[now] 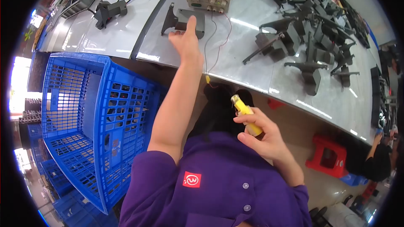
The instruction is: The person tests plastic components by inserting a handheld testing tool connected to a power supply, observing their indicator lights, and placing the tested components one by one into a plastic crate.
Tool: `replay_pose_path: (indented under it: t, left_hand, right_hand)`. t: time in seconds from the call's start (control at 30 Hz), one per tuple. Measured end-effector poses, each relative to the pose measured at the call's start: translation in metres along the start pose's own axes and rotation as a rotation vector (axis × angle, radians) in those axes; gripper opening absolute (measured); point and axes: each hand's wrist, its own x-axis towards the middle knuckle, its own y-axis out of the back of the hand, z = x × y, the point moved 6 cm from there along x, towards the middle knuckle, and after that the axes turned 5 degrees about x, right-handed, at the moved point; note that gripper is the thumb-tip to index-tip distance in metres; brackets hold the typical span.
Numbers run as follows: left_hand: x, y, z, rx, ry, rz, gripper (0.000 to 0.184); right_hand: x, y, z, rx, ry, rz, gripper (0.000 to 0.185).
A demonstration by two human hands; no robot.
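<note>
at left hand (185, 40), boxy grey part (199, 23)

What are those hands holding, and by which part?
The right hand holds a yellow object by its body, shiny end free. The left hand touches a dark grey part; whether gripped, I can't tell.

The purple shirt (223, 159) bears a red badge (192, 179).

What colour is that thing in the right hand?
The held thing is mostly yellow, seen best in the head view.
</note>
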Motion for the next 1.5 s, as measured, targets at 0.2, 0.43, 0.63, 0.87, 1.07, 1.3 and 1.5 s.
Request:
replay_pose_path:
  t: [0.2,0.43,0.63,0.87,1.07,1.3,1.5]
  left_hand:
    - [0.023,-0.006,0.005,-0.037,0.138,0.152,0.045]
    - [-0.079,-0.014,0.027,-0.457,0.611,-0.387,0.040]
    - [-0.124,-0.034,0.021,-0.357,0.732,-0.493,0.038]
    - [-0.138,-0.045,0.019,-0.199,0.687,-0.523,0.035]
    - [-0.145,-0.049,0.021,-0.036,0.648,-0.598,0.034]
    - [-0.150,-0.053,0.023,-0.109,0.605,-0.579,0.031]
    - [-0.142,-0.055,0.027,-0.002,0.374,-0.584,0.034]
  right_hand:
    - [-0.014,0.018,0.023,0.067,0.022,0.300,0.043]
    - [-0.005,0.044,-0.015,-0.141,0.331,0.413,0.038]
    - [0.006,0.027,-0.044,-0.346,0.532,0.426,0.037]
    - [0.008,0.032,-0.052,-0.404,0.512,0.409,0.036]
    - [0.012,0.045,-0.057,-0.358,0.350,0.293,0.034]
    - [0.009,0.047,-0.052,-0.125,0.292,0.462,0.028]
    - [0.009,0.030,-0.058,-0.592,0.603,0.590,0.032]
